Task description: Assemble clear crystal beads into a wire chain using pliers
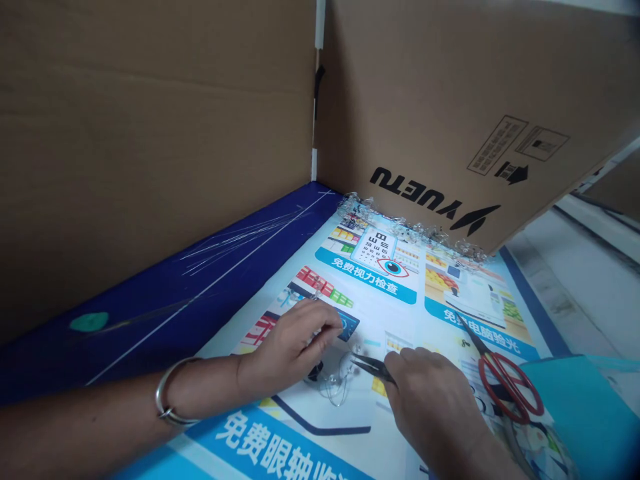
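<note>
My left hand (295,340), with a silver bangle on its wrist, is closed in a pinch over the printed poster. What its fingertips hold is too small to make out. My right hand (435,393) grips dark needle-nose pliers (373,367), whose handles are hidden in the palm. The jaws point left, their tips slightly apart, towards a thin looped strand with small clear pieces (336,387) lying between the two hands. A small black piece (315,372) shows just under my left hand.
Red-handled scissors (510,387) lie right of my right hand, near a turquoise sheet (580,407). Wiry clear-and-black pieces (415,233) line the poster's far edge. Cardboard walls (450,100) stand behind and left. Thin strands (240,240) and a green patch (89,322) lie on blue.
</note>
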Action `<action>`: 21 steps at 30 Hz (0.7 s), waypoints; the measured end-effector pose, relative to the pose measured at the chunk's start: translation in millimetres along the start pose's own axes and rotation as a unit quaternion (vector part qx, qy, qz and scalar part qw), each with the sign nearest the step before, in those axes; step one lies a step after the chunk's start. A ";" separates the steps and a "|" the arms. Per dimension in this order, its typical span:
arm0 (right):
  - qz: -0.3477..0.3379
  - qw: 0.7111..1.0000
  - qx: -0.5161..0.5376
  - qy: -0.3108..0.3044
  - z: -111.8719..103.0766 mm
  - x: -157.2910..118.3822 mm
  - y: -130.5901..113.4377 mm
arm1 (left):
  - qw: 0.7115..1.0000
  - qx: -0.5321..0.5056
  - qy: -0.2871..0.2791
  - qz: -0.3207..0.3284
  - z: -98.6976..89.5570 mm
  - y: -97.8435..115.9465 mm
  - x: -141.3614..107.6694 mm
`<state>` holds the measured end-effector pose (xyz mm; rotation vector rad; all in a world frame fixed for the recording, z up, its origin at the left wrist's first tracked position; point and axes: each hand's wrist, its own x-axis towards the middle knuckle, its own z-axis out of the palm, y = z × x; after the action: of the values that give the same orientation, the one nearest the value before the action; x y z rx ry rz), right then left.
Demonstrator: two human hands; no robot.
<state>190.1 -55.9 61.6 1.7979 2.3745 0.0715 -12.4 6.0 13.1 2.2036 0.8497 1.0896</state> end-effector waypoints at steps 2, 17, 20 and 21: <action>0.004 1.000 -0.004 -0.011 0.6 0.0 2.6 | 1.000 -0.003 0.016 -0.022 -0.3 1.3 0.2; 0.000 0.998 0.009 -0.063 3.9 2.3 -1.6 | 1.000 -0.016 0.020 -0.017 1.4 3.3 -0.3; 0.000 0.998 0.017 -0.058 5.1 2.3 -0.6 | 0.999 -0.017 0.028 -0.018 0.4 4.3 -0.7; 0.000 0.998 0.019 -0.057 5.2 2.4 -0.5 | 0.999 -0.016 0.029 -0.020 0.2 4.5 -0.6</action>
<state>189.8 -54.0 56.1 1.7681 2.3113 -0.0747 -11.2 2.6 15.8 2.1299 0.8898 1.1443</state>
